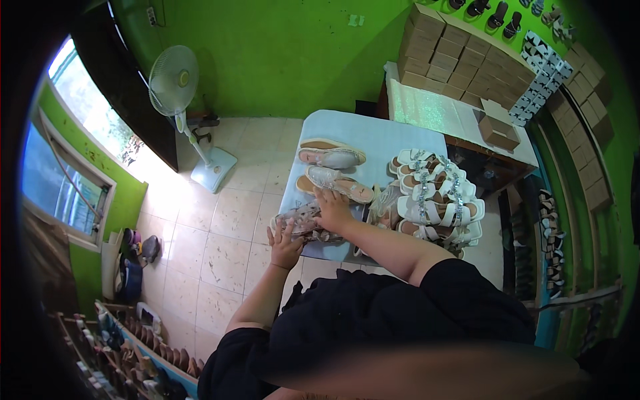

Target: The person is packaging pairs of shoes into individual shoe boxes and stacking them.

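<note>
So the person is leaning over a pale blue table [373, 133] with both hands on a clear sandal [301, 219] at the near left edge. Left hand [285, 248] cups it from below at the table's corner, fingers curled up around the side, so it's gripping the sandal. Right hand [333, 210] lies flat on top of it, fingers spread, pressing down rather than pinching. Just past the hands are two more tan sandals [331, 169] with sparkly straps, lying side by side. To the right there's a stack of white sandals [437, 197] with jewelled straps, close to the right forearm. Further back sit cardboard boxes [467, 63] piled against the green wall, and a standing fan [175, 83] is on the tiled floor to the left.
</note>
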### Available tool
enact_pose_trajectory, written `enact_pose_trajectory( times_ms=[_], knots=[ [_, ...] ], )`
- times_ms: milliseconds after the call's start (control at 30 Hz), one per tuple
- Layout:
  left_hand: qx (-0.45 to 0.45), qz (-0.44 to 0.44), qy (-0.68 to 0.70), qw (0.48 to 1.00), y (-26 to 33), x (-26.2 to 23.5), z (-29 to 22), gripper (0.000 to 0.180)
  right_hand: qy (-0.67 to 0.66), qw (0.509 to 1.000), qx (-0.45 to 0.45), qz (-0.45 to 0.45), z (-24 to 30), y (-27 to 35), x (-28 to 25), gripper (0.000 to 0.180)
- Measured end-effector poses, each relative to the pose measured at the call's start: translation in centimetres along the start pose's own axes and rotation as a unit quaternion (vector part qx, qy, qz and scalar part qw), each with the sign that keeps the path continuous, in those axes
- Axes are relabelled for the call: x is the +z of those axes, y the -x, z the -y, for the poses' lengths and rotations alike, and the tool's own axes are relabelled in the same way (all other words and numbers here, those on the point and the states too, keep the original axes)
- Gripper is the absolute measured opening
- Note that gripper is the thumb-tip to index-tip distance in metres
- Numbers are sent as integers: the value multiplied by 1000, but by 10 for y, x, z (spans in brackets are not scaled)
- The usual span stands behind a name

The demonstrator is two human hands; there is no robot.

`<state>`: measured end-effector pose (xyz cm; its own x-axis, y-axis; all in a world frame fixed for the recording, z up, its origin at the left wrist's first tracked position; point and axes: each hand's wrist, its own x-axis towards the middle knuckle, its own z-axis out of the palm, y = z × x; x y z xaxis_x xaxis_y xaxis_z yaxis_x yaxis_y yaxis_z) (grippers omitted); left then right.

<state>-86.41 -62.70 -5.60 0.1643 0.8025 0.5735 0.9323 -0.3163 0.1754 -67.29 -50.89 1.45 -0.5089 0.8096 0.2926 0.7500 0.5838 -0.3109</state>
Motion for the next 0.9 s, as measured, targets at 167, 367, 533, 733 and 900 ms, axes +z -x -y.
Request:
enact_pose_trajectory(
  times_ms=[167,367,533,733,900],
  knots=[
    [-20,17,-3,1000,6,1,-8,8,10,994,-21,107,-2,-15,5,38],
    [-55,-32,-45,997,-6,-18,-9,6,-28,998,-48,13,12,-19,-13,13],
    [-160,-1,-3,987,-51,-84,-32,8,-41,990,-39,-126,16,-24,-113,14],
    [-136,-90,28,986,-114,-143,-94,10,-54,933,15,-355,-27,18,-267,14],
    [-54,-200,51,977,-166,-167,-175,12,15,889,39,-456,-100,141,-406,18]
  ],
)
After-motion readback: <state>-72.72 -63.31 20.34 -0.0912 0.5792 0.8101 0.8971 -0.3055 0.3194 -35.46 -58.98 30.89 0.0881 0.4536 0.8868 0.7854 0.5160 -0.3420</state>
